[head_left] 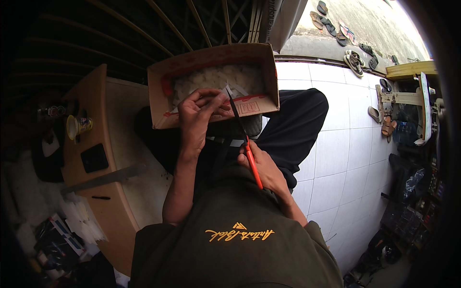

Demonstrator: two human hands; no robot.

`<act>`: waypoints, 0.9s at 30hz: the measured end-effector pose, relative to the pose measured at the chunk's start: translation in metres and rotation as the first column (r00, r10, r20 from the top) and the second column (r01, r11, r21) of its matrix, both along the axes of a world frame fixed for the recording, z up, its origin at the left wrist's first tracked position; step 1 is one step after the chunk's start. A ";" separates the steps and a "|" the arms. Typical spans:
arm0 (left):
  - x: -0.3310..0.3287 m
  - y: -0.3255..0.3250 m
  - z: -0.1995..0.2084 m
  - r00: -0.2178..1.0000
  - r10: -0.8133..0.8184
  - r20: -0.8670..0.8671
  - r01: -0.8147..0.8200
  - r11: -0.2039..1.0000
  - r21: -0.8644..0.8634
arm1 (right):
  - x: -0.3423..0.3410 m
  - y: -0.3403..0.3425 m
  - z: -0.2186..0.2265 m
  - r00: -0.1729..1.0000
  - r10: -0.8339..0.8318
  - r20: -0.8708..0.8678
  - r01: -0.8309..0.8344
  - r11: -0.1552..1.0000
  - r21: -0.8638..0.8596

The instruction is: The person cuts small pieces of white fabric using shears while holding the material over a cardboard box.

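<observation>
While my left hand [196,111] pinches a small white piece [224,92] between thumb and fingers, my right hand [265,165] is closed around the red handles of the scissors [250,157], lower and to the right. My hands are apart, with only the dark blades reaching up between them to the piece; whether those blades are parted, I can't tell. I seem to grip the piece near its end so its edge stays exposed to the blades and my fingertips keep aside. The cardboard box [160,108] sits just beyond and beneath my left hand, probably so that anything dropped lands among the white pieces [199,80] inside. It rests on a dark support [236,128] between my legs, likely to bring it within easy reach. Well off to the left of my left hand, the phone [94,158] lies on a wooden bench [113,204], presumably kept clear of my elbows.
</observation>
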State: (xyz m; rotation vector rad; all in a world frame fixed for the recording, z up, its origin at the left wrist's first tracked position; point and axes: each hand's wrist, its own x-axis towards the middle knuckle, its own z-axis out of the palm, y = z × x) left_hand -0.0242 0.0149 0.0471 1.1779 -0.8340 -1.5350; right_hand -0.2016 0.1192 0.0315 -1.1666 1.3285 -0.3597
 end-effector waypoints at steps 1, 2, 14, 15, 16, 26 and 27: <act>-0.001 0.001 0.001 1.000 -0.005 0.001 0.005 1.000 0.007 | 0.000 0.000 0.002 1.000 0.010 -0.004 -0.010 1.000 -0.005; -0.001 0.001 0.000 1.000 -0.018 -0.009 0.018 1.000 0.000 | 0.001 -0.002 0.004 1.000 0.005 -0.014 -0.005 1.000 0.007; 0.001 0.001 -0.006 0.990 -0.096 0.103 0.100 0.994 -0.035 | 0.008 -0.022 0.013 0.995 -0.090 -0.043 0.089 0.996 -0.019; 0.002 0.000 -0.006 0.989 -0.099 0.109 0.102 0.994 -0.024 | 0.008 -0.023 0.014 0.996 -0.086 -0.039 0.086 0.996 -0.002; 0.002 0.000 -0.006 0.988 -0.102 0.115 0.104 0.994 -0.014 | 0.008 -0.023 0.014 0.996 -0.081 -0.034 0.082 0.997 0.015; 0.004 0.001 -0.008 0.999 -0.031 0.013 0.031 0.999 -0.032 | -0.001 0.010 0.000 1.000 -0.004 -0.019 0.003 1.000 -0.017; 0.003 0.001 -0.006 1.000 -0.024 0.012 0.024 0.999 -0.029 | -0.001 0.009 0.003 0.999 0.006 -0.039 -0.006 1.000 -0.007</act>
